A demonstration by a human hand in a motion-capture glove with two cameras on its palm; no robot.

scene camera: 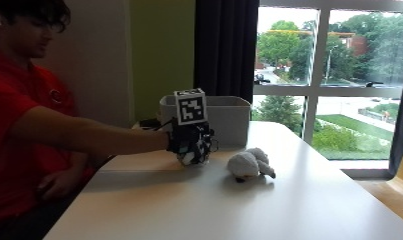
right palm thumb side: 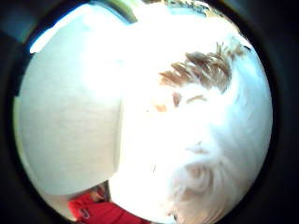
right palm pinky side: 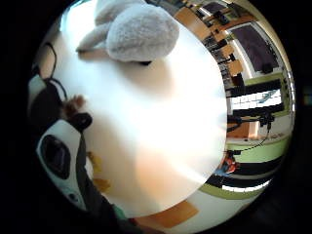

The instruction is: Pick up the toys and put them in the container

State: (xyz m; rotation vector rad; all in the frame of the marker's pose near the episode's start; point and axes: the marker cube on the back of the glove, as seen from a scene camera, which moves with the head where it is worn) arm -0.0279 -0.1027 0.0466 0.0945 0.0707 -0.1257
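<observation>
Your gloved right hand [scene camera: 191, 144] is low over the white worktop [scene camera: 254, 210], in front of the grey container [scene camera: 229, 116]. A white plush toy with brown markings [right palm thumb side: 205, 121] fills the thumb-side palm view, so it is very close to your palm, but I cannot tell if your fingers close around it. Check the hold before you lift toward the container. The grey plush toy [scene camera: 249, 163] lies just beside on the worktop, for later.
</observation>
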